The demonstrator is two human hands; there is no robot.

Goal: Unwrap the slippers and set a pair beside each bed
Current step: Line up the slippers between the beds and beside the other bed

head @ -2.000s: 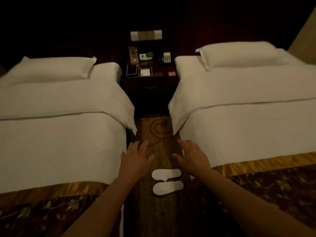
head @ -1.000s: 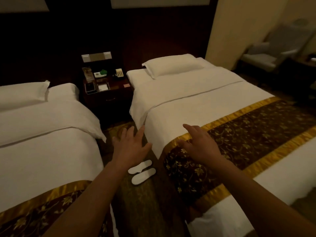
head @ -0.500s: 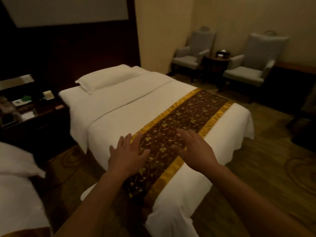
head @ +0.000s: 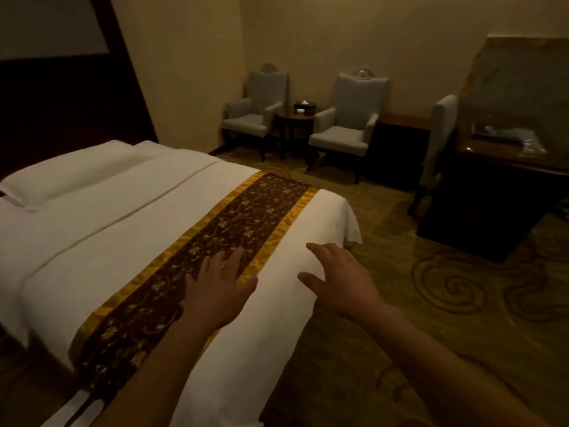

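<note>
A white bed [head: 107,229] with a brown and gold runner [head: 221,229] fills the left and middle. My left hand [head: 217,291] hovers over the runner, fingers spread, holding nothing. My right hand [head: 341,278] hovers over the bed's foot end, also empty with fingers apart. A white pair of slippers [head: 81,409] lies on the floor at the bottom left, beside the bed, partly cut off by my left forearm. A clear wrapped package [head: 511,138] lies on the dark desk [head: 480,211] at the right; its contents are unclear.
Two grey armchairs [head: 255,118] [head: 348,127] flank a small round table [head: 294,124] with a tissue box by the far wall. A third chair [head: 440,143] stands at the desk. Patterned carpet [head: 431,288] stretches right of the bed.
My view has swung right, away from the gap between the two beds toward the right bed's foot and the seating corner. The slippers stayed on the floor. Both hands stayed empty.
</note>
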